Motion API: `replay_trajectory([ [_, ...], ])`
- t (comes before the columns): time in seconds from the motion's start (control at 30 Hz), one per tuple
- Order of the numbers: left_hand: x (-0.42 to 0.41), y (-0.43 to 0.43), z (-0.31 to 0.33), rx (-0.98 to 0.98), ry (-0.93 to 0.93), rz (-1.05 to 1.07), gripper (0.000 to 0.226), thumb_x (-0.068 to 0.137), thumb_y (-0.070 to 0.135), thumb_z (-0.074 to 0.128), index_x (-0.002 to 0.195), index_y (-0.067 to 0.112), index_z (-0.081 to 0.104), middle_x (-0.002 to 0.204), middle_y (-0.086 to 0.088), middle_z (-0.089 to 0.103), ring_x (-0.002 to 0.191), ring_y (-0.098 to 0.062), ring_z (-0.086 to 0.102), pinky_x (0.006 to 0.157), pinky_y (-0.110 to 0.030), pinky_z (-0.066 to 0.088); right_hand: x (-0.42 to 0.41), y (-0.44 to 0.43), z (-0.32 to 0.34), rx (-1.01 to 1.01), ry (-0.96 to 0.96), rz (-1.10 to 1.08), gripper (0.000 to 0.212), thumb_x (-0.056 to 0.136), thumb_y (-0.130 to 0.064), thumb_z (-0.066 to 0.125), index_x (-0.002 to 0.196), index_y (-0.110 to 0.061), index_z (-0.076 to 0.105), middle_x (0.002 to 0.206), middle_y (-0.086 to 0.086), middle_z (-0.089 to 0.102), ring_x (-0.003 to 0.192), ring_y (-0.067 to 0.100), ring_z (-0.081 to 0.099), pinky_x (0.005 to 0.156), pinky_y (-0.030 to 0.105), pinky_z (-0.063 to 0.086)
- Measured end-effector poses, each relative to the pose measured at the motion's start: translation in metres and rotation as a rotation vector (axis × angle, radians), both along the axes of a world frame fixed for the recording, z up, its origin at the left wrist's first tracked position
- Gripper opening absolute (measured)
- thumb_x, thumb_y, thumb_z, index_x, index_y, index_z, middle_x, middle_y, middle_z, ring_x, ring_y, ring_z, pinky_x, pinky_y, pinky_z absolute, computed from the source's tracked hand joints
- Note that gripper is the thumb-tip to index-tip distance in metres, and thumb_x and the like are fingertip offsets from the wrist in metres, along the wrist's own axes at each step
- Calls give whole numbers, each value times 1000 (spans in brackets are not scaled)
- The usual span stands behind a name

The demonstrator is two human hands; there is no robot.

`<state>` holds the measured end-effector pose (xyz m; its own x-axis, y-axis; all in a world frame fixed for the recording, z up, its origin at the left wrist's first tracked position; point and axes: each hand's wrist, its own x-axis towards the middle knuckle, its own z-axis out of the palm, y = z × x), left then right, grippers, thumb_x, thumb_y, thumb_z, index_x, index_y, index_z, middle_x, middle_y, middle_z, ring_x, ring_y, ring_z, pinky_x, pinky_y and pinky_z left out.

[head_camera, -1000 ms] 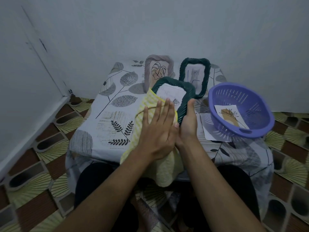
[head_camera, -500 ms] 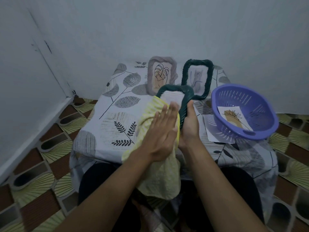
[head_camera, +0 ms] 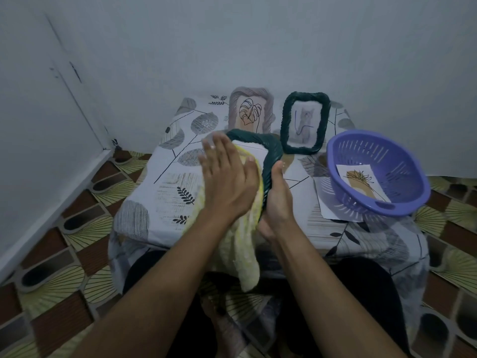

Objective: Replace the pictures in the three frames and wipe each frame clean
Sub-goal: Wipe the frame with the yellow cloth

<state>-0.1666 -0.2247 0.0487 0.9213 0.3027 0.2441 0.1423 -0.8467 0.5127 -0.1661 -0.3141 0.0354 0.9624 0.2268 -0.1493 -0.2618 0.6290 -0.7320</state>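
My right hand [head_camera: 277, 200] grips the right edge of a dark green woven frame [head_camera: 268, 153], held tilted above the table's near edge. My left hand [head_camera: 227, 179] lies flat with its fingers spread, pressing a yellow cloth [head_camera: 245, 257] against the frame's front; the cloth hangs down below the hands and hides most of the frame's picture. Two more frames stand upright at the back of the table: a grey-brown frame [head_camera: 250, 112] with a leaf drawing and a second dark green frame [head_camera: 305, 122] with a faint drawing.
A purple plastic basket [head_camera: 374, 174] with a plant picture [head_camera: 361, 182] inside sits at the right on a white sheet [head_camera: 327, 208]. The low table [head_camera: 160, 192] wears a leaf-print cloth. Walls close in behind and at the left. My knees are under the near edge.
My left hand with the cloth has slid up and to the left across the held frame, now covering its upper left part. The right hand keeps its grip on the frame's edge.
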Motion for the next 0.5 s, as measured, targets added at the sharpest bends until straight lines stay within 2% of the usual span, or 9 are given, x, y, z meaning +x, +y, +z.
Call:
replay_trajectory([
  [0.07, -4, -14, 2, -41, -2, -97, 79, 93, 47, 6, 154, 0, -11, 162, -17, -20, 150, -23, -23, 121, -40, -18, -3, -2, 3, 28, 44, 40, 56, 104, -50, 36, 126, -7, 64, 120, 11, 72, 111, 21, 69, 101, 38, 51],
  [0.13, -11, -23, -3, -12, -26, -245, 78, 93, 48, 3, 155, 1, -8, 163, -15, -19, 151, -20, -21, 122, -37, -14, 1, -9, 2, 89, 54, 80, 53, 106, -45, 32, 113, -7, 67, 106, 8, 76, 95, 16, 73, 87, 28, 57],
  [0.2, -18, -24, -11, 55, -34, -388, 77, 94, 49, 1, 156, 5, -8, 163, -11, -19, 150, -16, -21, 122, -34, -14, 6, -16, 1, 105, 74, 65, 50, 106, -43, 31, 111, -8, 67, 105, 7, 75, 91, 14, 73, 85, 26, 57],
  [0.27, -24, -19, -21, 131, -35, -491, 76, 95, 51, 1, 157, 8, -7, 164, -8, -18, 150, -13, -22, 123, -35, -12, 9, -23, -1, 49, 80, 5, 50, 106, -45, 35, 116, -9, 68, 112, 7, 74, 101, 16, 72, 93, 30, 55],
  [0.33, -30, -12, -32, 202, -47, -555, 75, 98, 54, 6, 158, 10, -5, 165, -6, -14, 151, -11, -20, 124, -37, -7, 13, -28, -5, 4, 40, -57, 51, 104, -47, 41, 128, -10, 65, 124, 9, 70, 117, 21, 65, 108, 41, 47],
  [0.43, -37, 3, -46, 225, -36, -554, 79, 97, 63, 10, 158, 16, -7, 166, 0, -13, 150, -8, -19, 124, -42, -4, 16, -34, -6, 81, -5, -64, 60, 104, -50, 36, 142, -8, 52, 140, 14, 59, 132, 28, 54, 117, 47, 35],
  [0.5, -38, 11, -49, 212, 29, -494, 80, 92, 71, 6, 154, 26, -18, 164, 7, -21, 148, -8, -25, 123, -47, -8, 17, -36, -7, 137, -42, -24, 63, 104, -51, 34, 149, -8, 43, 147, 16, 51, 137, 31, 48, 120, 49, 29],
])
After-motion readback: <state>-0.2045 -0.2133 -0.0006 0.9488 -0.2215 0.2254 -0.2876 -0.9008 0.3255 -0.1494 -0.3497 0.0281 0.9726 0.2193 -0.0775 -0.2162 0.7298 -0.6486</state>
